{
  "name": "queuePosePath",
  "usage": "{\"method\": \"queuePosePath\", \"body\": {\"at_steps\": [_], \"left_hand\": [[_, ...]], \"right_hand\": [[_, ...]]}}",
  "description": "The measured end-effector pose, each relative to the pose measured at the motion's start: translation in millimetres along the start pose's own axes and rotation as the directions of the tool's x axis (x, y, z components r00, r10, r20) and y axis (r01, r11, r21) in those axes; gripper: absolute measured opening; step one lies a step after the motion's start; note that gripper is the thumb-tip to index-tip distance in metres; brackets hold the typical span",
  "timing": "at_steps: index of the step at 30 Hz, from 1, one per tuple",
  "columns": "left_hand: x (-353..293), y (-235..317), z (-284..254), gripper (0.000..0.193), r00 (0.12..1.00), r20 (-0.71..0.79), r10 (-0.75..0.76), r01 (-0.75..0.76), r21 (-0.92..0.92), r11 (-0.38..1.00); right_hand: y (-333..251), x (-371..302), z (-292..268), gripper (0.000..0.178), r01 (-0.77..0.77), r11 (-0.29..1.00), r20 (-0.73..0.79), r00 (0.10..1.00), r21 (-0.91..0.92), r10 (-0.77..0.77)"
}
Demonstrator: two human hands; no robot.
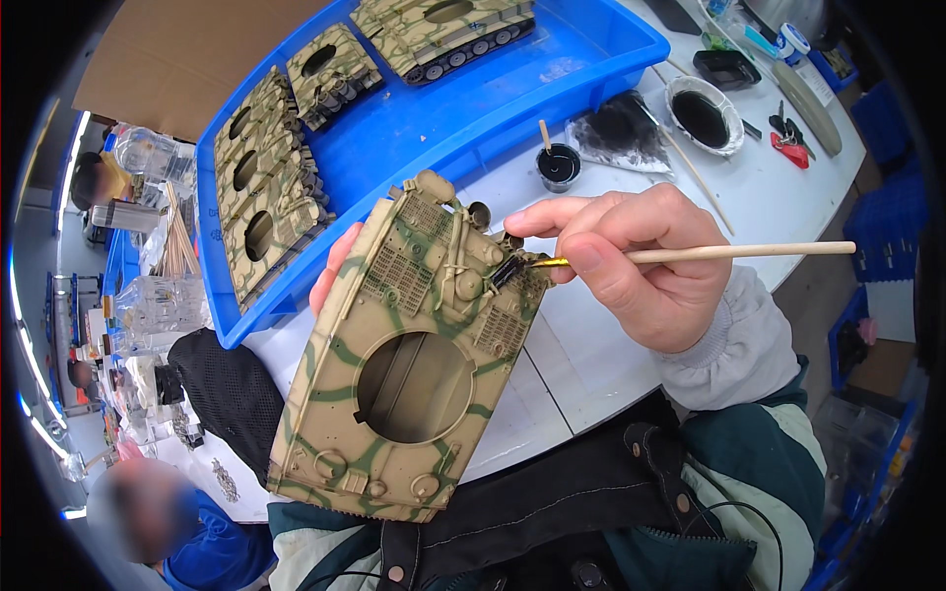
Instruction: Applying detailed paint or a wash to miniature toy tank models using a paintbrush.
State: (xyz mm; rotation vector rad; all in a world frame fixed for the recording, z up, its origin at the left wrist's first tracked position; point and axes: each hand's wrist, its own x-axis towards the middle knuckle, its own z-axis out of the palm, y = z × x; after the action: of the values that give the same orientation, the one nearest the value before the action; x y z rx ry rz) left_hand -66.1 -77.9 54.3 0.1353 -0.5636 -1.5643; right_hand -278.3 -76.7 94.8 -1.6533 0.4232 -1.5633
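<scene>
A model tank hull (325, 394) in sand and green camouflage is tilted up before me, with a round opening in its deck. My left hand (335, 268) grips it from behind; only some fingers show past its left edge, and the rest is hidden. In my right hand (641, 256) a thin paintbrush (749, 251) with a pale wooden handle is pinched between thumb and fingers. Its tip touches a dark black part (507, 271) near the hull's upper right end. The right fingertips lie close to the hull's edge there.
Several more camouflaged hulls (335, 74) lie in a blue tray (443, 148). Right of it stand a small cup of black paint (559, 167), a bag of black powder (621, 133) and a lined bowl of black liquid (702, 116). Another person (212, 542) sits at lower left.
</scene>
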Motion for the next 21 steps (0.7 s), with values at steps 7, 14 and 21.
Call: {"method": "queuePosePath", "body": {"at_steps": [7, 14, 21], "left_hand": [[1.3, 2.6, -0.8, 0.081, 1.000, 0.003, -0.010, 0.010, 0.003, 1.000], [-3.9, 5.4, 5.0, 0.083, 0.999, 0.001, -0.046, 0.046, 0.015, 0.999], [-44.6, 14.7, 31.3, 0.084, 0.895, -0.184, -0.405, 0.435, 0.167, 0.885]], "right_hand": [[3.1, 3.8, 2.8, 0.010, 0.004, 0.999, -0.060, 0.998, 0.050, -0.001], [4.8, 11.0, -5.7, 0.012, -0.091, 0.990, -0.161, 0.981, 0.110, 0.108], [8.4, 21.0, -22.9, 0.016, -0.224, 0.974, -0.225, 0.948, 0.026, 0.224]]}}
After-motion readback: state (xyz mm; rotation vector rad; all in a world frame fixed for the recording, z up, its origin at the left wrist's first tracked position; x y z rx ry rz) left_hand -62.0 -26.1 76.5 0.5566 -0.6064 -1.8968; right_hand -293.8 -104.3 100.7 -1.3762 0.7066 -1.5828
